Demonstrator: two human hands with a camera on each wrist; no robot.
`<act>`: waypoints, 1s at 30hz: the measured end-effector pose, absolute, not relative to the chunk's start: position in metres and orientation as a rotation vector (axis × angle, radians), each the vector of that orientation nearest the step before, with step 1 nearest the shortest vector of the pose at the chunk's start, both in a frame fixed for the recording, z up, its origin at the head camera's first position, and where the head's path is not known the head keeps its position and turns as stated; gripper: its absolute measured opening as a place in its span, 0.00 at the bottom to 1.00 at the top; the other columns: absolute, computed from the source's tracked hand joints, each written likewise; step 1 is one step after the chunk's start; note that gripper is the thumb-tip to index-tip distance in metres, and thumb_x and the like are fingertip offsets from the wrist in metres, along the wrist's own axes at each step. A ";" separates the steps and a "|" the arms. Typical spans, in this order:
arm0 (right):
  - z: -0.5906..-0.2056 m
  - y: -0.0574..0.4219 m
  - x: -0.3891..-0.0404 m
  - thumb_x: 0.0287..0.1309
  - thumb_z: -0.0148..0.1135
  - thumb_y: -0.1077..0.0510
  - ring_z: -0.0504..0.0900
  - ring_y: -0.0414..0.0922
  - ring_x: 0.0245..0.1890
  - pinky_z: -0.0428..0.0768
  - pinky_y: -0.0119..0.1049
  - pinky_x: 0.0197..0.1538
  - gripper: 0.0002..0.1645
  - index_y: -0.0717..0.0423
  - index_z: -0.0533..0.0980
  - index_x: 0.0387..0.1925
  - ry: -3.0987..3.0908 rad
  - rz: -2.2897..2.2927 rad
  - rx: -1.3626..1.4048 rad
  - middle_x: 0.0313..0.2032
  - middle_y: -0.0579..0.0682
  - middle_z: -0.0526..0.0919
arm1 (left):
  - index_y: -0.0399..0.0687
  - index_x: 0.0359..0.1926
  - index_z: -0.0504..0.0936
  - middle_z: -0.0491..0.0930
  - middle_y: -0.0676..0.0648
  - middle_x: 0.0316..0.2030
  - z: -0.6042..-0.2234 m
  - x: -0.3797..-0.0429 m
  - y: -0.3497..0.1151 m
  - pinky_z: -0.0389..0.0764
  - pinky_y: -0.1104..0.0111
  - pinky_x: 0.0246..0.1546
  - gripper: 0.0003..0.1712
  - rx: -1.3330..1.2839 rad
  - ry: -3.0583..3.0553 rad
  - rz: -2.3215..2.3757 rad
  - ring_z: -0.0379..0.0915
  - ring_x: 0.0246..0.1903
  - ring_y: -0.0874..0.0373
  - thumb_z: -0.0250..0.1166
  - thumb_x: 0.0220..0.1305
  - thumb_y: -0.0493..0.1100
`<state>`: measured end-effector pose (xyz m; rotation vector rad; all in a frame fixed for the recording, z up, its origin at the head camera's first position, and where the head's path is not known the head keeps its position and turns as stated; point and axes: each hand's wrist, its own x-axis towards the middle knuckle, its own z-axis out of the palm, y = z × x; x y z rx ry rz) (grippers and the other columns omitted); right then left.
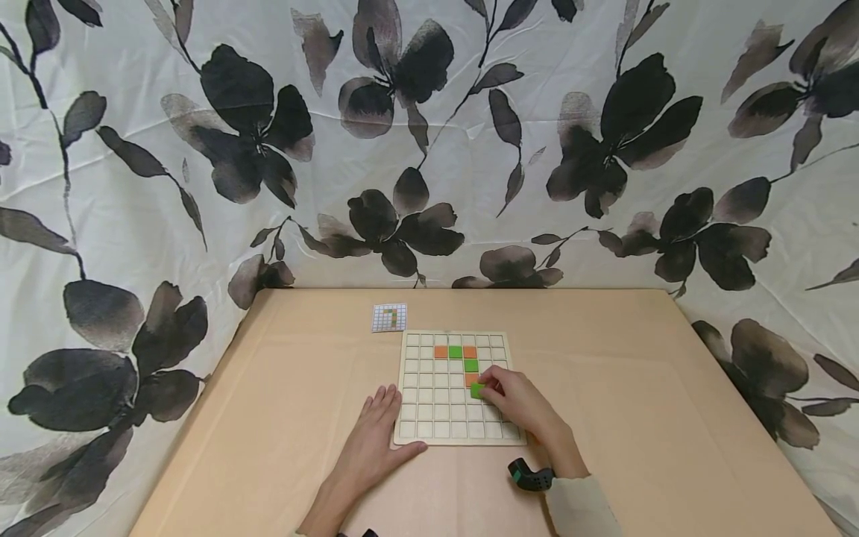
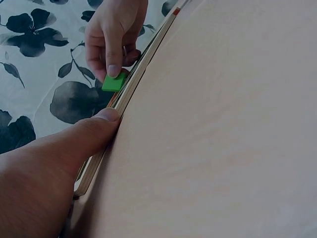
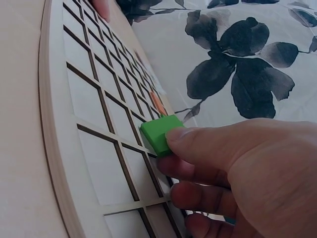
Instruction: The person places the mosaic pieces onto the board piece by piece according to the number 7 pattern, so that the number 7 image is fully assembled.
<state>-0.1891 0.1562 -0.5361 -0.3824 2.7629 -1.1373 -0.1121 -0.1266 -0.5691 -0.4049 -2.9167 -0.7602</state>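
A wooden grid board (image 1: 429, 438) with square cells lies on the table. Orange and green square tiles fill several of its cells: a row with an orange tile (image 1: 441, 351), a green tile (image 1: 455, 351) and another orange one, then a column running down from the right end. My right hand (image 1: 520, 403) pinches a green tile (image 3: 161, 133) between thumb and fingers, tilted over the grid just below the column's lowest orange tile (image 1: 472, 380). The left hand (image 1: 372, 440) lies with straight fingers along the board's left edge, its thumb (image 2: 106, 115) against the front edge.
A small pattern card (image 1: 389, 318) with a coloured grid lies behind the board's left corner. Something orange-red (image 2: 176, 11) shows at the board's far corner in the left wrist view, its kind unclear. Floral cloth (image 1: 403, 149) hangs behind the table (image 1: 282, 388).
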 end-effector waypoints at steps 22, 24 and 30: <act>-0.538 0.152 -0.187 0.62 0.68 0.57 0.75 0.36 0.33 0.78 0.27 0.39 0.05 0.48 0.86 0.40 2.848 -1.016 -0.462 0.34 0.38 0.84 | 0.32 0.71 0.65 0.62 0.35 0.74 -0.568 -0.112 -0.126 0.53 0.50 0.80 0.59 -0.411 -2.910 -0.754 0.53 0.76 0.42 0.67 0.55 0.73; -0.538 0.153 -0.187 0.62 0.68 0.57 0.75 0.35 0.32 0.77 0.26 0.37 0.06 0.48 0.88 0.40 2.862 -1.010 -0.485 0.34 0.39 0.84 | 0.32 0.71 0.65 0.62 0.35 0.74 -0.568 -0.112 -0.126 0.53 0.50 0.80 0.59 -0.413 -2.909 -0.756 0.53 0.76 0.41 0.67 0.54 0.73; -0.539 0.155 -0.186 0.60 0.69 0.58 0.73 0.34 0.29 0.74 0.24 0.33 0.09 0.50 0.89 0.43 2.873 -1.030 -0.545 0.32 0.39 0.85 | 0.32 0.71 0.66 0.63 0.35 0.73 -0.569 -0.110 -0.127 0.53 0.50 0.80 0.59 -0.409 -2.905 -0.763 0.53 0.76 0.42 0.68 0.54 0.72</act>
